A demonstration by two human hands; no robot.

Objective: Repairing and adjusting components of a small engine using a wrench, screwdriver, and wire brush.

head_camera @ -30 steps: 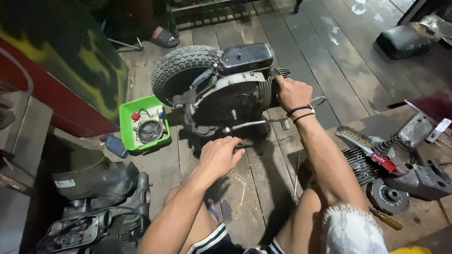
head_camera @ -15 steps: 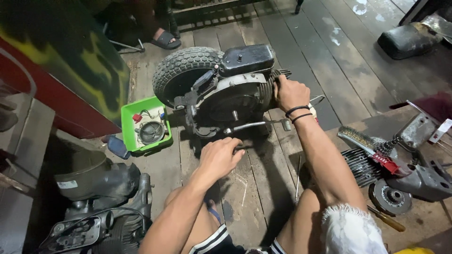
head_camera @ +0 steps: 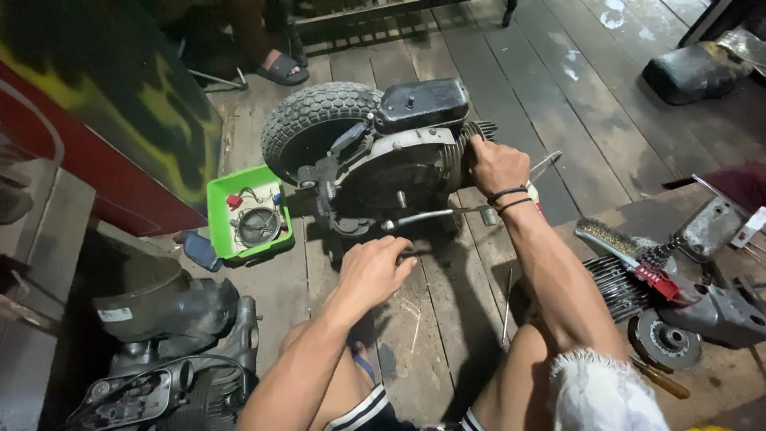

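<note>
Plank floor (head_camera: 558, 104), engine (head_camera: 383, 152), green tray (head_camera: 219, 199)

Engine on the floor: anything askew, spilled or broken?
Nothing spilled or visibly broken. The engine, tyre attached, lies on the planks, right hand on its finned end, left hand beside the chrome lever. Loose small parts sit in the green tray.

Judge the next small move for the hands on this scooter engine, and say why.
Probably keep the right hand braced on the finned end of the engine and close the left hand on the kick lever. The right hand already grips the fins, while the left hand rests just below the engine's underside, near the lever's pivot end, with nothing visibly held.
</note>
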